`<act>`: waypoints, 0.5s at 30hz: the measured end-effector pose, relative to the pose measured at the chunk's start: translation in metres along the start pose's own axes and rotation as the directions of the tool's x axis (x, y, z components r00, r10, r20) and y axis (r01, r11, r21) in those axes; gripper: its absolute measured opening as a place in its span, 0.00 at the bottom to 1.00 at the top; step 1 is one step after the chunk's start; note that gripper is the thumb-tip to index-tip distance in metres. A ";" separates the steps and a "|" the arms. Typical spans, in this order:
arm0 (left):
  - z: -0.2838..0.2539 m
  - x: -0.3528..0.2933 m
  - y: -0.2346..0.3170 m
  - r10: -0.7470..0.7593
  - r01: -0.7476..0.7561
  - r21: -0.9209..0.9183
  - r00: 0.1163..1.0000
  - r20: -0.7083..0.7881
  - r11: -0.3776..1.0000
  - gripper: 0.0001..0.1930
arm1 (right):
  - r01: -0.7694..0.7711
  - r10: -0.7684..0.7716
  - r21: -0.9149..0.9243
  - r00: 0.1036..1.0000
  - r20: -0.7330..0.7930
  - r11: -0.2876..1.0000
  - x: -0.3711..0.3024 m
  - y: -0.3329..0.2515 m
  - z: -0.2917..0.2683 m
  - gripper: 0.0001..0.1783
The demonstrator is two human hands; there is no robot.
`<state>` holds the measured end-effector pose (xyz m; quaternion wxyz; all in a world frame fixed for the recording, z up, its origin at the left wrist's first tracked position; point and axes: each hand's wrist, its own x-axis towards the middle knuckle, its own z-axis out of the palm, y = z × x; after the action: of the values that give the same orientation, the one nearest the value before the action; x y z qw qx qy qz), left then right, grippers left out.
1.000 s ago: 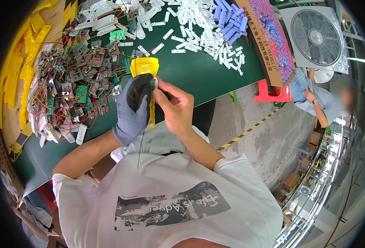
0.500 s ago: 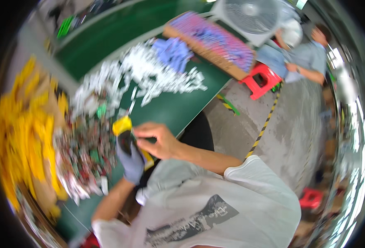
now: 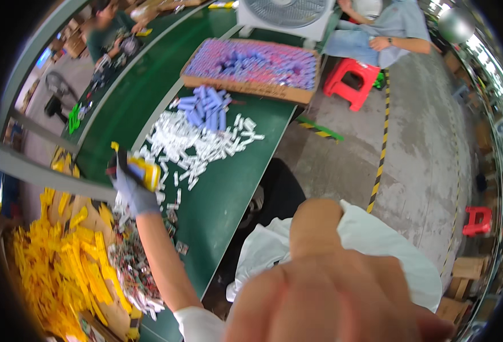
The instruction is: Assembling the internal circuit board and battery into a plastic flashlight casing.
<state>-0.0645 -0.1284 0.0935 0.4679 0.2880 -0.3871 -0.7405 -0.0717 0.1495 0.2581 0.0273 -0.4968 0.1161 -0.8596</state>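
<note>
My left hand (image 3: 132, 185), in a grey glove with dark fingers, reaches out over the far left of the green table (image 3: 220, 188). Its fingers are closed around a yellow plastic casing (image 3: 150, 175), whose far part the glove hides. Very near the camera, my bare right hand (image 3: 331, 290) fills the lower middle, back of the hand uppermost and blurred; how its fingers are set cannot be made out. Just beyond the left hand lies a pile of small white pieces (image 3: 177, 137). Purple cylindrical cells (image 3: 207, 108) are heaped against that pile.
A cardboard box (image 3: 246, 88) packed with purple-pink cells stands behind the heap, near a white fan (image 3: 286, 14). Small wired parts (image 3: 134, 259) and yellow casings (image 3: 63, 262) lie at left. A grey post (image 3: 52, 171) crosses there. Seated co-worker (image 3: 388, 34); red stool (image 3: 351, 82).
My hands have parted: the left moved away and up with the yellow casing, while the right left it and came up close to the camera. The view has turned as well.
</note>
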 end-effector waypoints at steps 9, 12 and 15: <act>0.005 0.121 -0.025 0.319 -0.240 0.355 0.930 -0.183 0.903 0.12 | -0.561 0.546 0.004 0.804 -0.237 0.828 0.004 -0.098 -0.027 0.05; 0.007 0.180 -0.055 0.430 -0.050 0.889 0.887 -0.170 0.455 0.24 | -0.542 0.524 -0.239 0.840 -0.137 0.806 0.044 -0.079 -0.056 0.04; 0.001 0.231 -0.064 0.429 0.021 0.957 0.891 -0.149 0.289 0.27 | -0.321 0.450 -0.533 0.884 0.129 0.783 0.093 -0.065 -0.067 0.07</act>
<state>-0.1873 -0.3225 0.0253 0.3690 0.5890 -0.6796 -0.2347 -0.1718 0.2090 0.3195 0.0894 -0.5557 0.4287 -0.7067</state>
